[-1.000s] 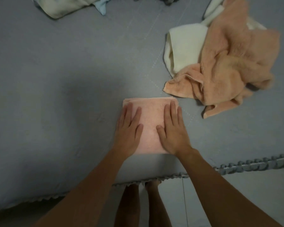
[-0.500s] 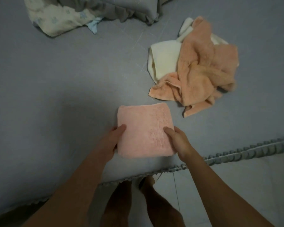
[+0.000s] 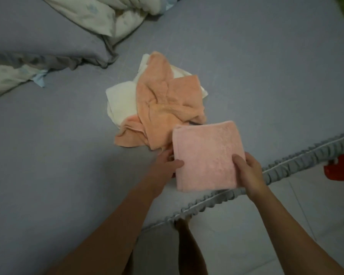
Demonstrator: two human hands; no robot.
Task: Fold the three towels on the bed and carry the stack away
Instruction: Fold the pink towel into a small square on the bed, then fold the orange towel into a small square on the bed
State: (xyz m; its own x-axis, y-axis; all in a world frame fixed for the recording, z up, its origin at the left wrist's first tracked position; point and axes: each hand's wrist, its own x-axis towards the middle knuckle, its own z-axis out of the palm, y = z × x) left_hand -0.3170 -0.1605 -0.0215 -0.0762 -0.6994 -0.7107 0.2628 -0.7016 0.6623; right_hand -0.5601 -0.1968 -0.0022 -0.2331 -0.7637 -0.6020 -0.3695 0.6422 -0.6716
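Note:
A folded pink towel (image 3: 205, 151) is held just above the bed's near edge. My left hand (image 3: 165, 165) grips its left side, thumb on top and fingers underneath. My right hand (image 3: 246, 171) grips its lower right corner the same way. Just beyond it lies a crumpled orange towel (image 3: 163, 110) heaped on a cream towel (image 3: 121, 100) in the middle of the grey bed sheet (image 3: 58, 155). The pink towel's far edge overlaps the orange heap in view.
A rumpled pale quilt (image 3: 99, 18) and a grey pillow (image 3: 38, 42) lie at the back left. The bed's ruffled edge (image 3: 286, 165) runs diagonally at the right, with tiled floor (image 3: 286, 211) beyond and a red object (image 3: 342, 167) at the far right.
My hands went from pressing flat on the pink towel to gripping its sides. They have lifted it and moved it right, toward the orange heap.

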